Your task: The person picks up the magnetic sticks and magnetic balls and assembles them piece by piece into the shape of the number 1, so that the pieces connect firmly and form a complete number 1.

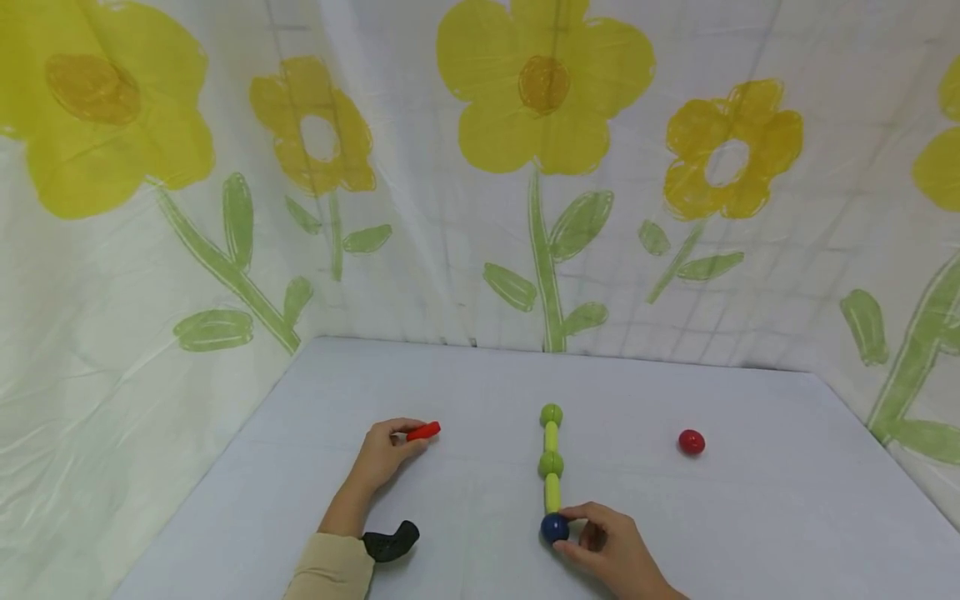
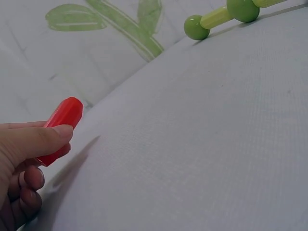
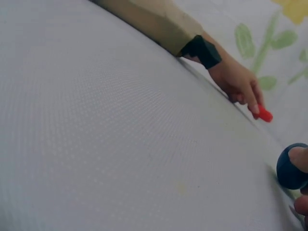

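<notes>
My left hand pinches a short red rod between thumb and fingers, just over the left part of the table. In the left wrist view the red rod looks faceted and tilts upward. My right hand holds a dark blue ball between thumb and forefinger. That ball is at the near end of a straight chain: a yellow-green rod, a green ball, another yellow-green rod and a green ball at the far end. Only part of the right hand shows in the right wrist view.
A red ball lies on the right side of the white-covered table. A black wrist-worn device sits at the left sleeve. Behind the table hangs a white cloth with painted yellow flowers.
</notes>
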Motion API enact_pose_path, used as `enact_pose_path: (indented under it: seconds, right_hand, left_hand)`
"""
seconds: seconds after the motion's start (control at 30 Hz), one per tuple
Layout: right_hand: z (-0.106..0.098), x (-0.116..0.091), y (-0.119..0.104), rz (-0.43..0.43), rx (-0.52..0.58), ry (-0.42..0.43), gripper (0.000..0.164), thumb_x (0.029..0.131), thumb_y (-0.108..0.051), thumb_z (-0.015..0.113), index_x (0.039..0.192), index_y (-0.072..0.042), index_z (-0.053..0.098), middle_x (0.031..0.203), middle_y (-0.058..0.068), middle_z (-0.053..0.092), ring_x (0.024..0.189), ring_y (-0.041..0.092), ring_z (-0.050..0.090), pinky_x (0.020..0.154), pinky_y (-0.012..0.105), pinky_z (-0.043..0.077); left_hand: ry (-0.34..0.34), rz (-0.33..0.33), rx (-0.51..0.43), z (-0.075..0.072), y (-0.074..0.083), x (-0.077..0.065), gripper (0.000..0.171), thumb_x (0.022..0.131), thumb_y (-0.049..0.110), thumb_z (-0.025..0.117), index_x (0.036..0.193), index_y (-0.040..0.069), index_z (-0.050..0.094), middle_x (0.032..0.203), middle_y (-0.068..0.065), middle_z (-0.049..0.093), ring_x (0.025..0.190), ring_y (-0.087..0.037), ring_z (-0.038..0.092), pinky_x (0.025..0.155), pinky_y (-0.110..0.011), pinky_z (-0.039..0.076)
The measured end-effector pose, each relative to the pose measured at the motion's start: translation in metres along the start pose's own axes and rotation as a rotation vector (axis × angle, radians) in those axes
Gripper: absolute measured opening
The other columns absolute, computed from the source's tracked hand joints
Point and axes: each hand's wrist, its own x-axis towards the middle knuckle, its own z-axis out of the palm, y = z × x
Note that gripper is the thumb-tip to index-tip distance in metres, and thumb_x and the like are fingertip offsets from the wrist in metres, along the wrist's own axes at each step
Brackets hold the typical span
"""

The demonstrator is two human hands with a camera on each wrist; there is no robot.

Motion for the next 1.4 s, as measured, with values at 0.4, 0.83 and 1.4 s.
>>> enact_pose_path:
  seconds: [0.4,0.83,1.4]
  right_hand:
    - [-0.001,0.006,0.000,0.042,0.006,-0.022,0.036,0.084,-0.023,0.078,0.111,-0.002,0.067,0.079,-0.004,0.058,0.065,0.005,0.052,0.057,0.021,0.046]
    - [-0.002,0.015,0.006,0.023,-0.054,0.020,0.035,0.081,-0.022,0.080,0.109,-0.004,0.068,0.084,-0.004,0.062,0.064,0.003,0.052,0.056,0.022,0.047]
    - [-0.006,0.027,0.008,-0.034,-0.055,0.056,0.033,0.080,-0.015,0.081,0.108,-0.001,0.069,0.087,0.001,0.065,0.063,0.002,0.052,0.054,0.022,0.047]
  left_hand:
    - [-0.044,-0.047,-0.077,0.005,0.005,0.000,0.024,0.083,0.008,0.077,0.106,0.001,0.070,0.105,-0.009,0.065,0.081,-0.019,0.050,0.060,-0.025,0.042]
    - [-0.174,-0.018,-0.051,0.016,0.016,-0.003,0.028,0.081,0.006,0.078,0.107,0.001,0.072,0.107,-0.008,0.065,0.086,-0.019,0.051,0.064,-0.028,0.043]
    - [-0.325,-0.020,-0.123,0.028,0.033,-0.007,0.027,0.078,0.003,0.078,0.100,-0.006,0.065,0.086,-0.005,0.067,0.076,-0.013,0.058,0.065,-0.027,0.046]
